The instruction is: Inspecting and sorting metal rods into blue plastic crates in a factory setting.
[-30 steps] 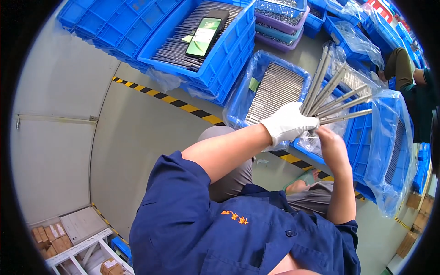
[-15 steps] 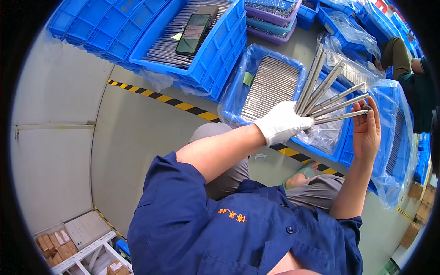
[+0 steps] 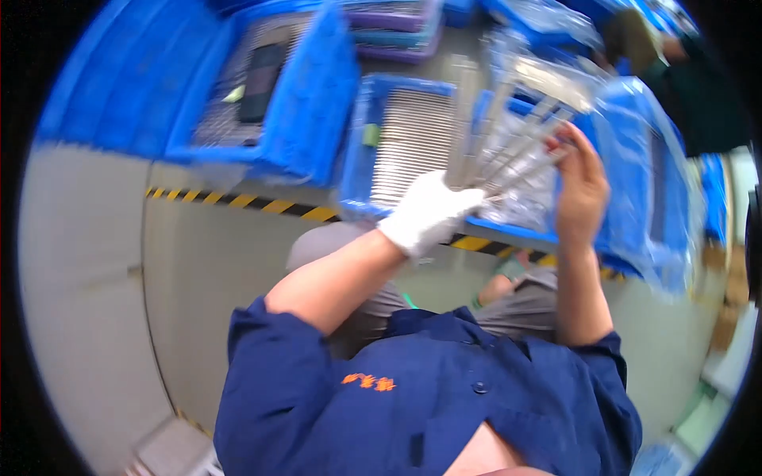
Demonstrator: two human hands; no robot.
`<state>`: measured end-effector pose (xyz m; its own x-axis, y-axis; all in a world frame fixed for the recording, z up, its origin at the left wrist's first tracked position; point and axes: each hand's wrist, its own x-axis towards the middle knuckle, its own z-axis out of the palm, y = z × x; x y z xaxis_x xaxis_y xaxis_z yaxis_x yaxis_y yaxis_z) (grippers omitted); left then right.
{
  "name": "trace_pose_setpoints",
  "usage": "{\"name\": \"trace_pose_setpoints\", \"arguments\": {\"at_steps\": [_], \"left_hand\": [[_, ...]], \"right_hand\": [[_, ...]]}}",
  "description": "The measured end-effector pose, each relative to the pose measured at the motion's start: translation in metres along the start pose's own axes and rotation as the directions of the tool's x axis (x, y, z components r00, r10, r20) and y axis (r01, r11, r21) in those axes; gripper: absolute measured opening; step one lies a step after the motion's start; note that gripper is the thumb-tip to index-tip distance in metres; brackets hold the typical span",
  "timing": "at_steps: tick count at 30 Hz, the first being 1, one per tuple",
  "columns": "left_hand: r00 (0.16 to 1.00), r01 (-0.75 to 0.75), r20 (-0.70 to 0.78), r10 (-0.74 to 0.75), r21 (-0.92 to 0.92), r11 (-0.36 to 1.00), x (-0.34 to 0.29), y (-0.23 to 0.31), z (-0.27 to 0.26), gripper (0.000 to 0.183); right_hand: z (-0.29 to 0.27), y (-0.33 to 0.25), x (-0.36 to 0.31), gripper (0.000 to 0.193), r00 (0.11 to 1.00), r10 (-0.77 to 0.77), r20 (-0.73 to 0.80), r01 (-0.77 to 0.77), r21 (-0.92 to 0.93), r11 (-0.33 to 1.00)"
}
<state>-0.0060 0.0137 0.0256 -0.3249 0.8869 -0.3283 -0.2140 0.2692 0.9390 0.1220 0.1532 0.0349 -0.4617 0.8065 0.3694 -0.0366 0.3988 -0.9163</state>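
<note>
A fan of slim silvery metal strips [image 3: 462,119] spreads upward and rightward from my left hand [image 3: 431,213]. That hand wears a white glove and is closed around their lower ends. My right hand [image 3: 583,189], bare, is raised at the far tips of the rightmost strips, its fingers bent together there. Motion smears its fingertips, and what they pinch cannot be made out. Behind the left hand, a blue crate [image 3: 359,194] holds close rows of similar strips [image 3: 413,135] and a green slip. Beneath the fan, clear plastic film [image 3: 516,208] lies in a second blue crate.
At the left, stacked blue crates [image 3: 305,127] carry more strips with a dark phone [image 3: 263,79] on top. Purple and teal baskets [image 3: 397,44] stand behind. Another person's dark sleeve [image 3: 698,103] shows at the right, beyond a plastic-wrapped blue crate [image 3: 627,190]. Yellow-black tape [image 3: 278,206] crosses the floor.
The whole view has shifted and blurred, so the crates and hands sit further left. The left hand still grips the fan; the right hand stays by the strip tips, its fingers more bent.
</note>
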Motion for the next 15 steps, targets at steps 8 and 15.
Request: {"name": "trace_pose_setpoints", "arguments": {"at_steps": [8,15], "left_hand": [[0.998,0.053,-0.019,-0.052,0.058,0.997,0.006,0.004,-0.010,0.026],[1.000,0.002,0.018,-0.006,0.202,0.979,0.003,0.006,-0.009,0.022]], "right_hand": [[-0.044,0.000,0.019,0.035,0.877,0.190,0.440,-0.284,0.156,0.946],[-0.069,0.008,0.033,0.034,0.892,0.144,0.429,-0.272,0.253,0.929]]}}
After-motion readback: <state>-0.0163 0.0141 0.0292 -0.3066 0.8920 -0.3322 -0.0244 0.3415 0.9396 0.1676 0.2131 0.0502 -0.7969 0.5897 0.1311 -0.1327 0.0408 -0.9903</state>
